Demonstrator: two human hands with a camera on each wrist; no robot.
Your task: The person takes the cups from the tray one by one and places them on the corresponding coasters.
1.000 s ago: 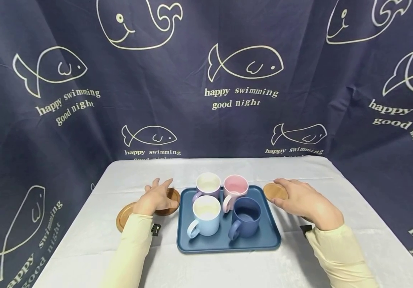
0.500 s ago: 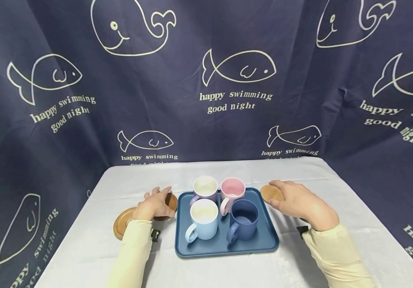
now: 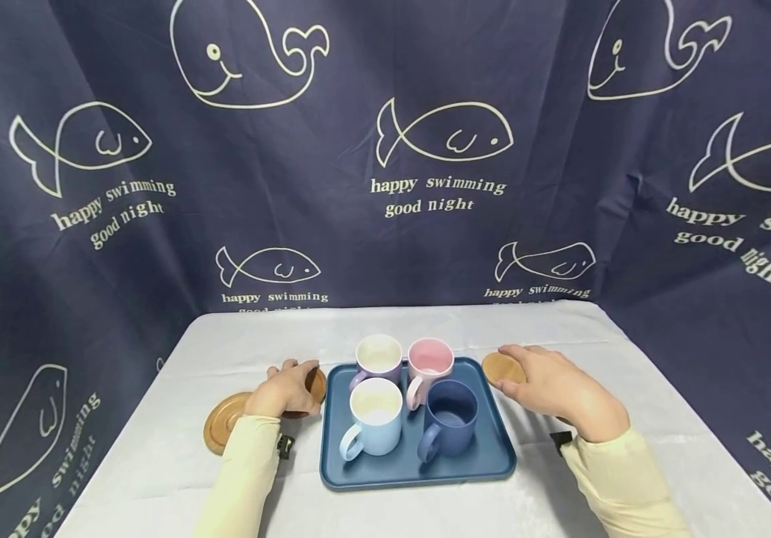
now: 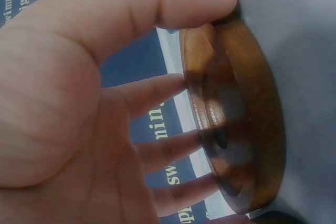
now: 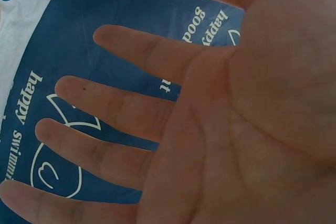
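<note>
In the head view my left hand (image 3: 285, 390) is at a brown wooden coaster (image 3: 316, 384) left of the tray. The left wrist view shows the thumb and fingertips at the edges of this coaster (image 4: 236, 93), gripping it; its face has a ringed recess. A second wooden coaster (image 3: 226, 423) lies beside the left wrist. My right hand (image 3: 563, 388) hovers by a lighter wooden coaster (image 3: 501, 369) right of the tray, partly covering it. In the right wrist view the fingers of the right hand (image 5: 184, 114) are spread and nearly straight, holding nothing.
Between the hands a blue tray (image 3: 419, 478) bears a purple mug (image 3: 380, 357), a pink mug (image 3: 431, 360), a light blue mug (image 3: 376, 418) and a dark blue mug (image 3: 451, 420). A white cloth covers the table (image 3: 426, 515); a navy printed curtain (image 3: 439, 254) hangs behind.
The left thumb and fingers have drawn in on the brown coaster. The right hand stays by the lighter coaster. The whole head view has shifted slightly; the mugs and tray keep their places.
</note>
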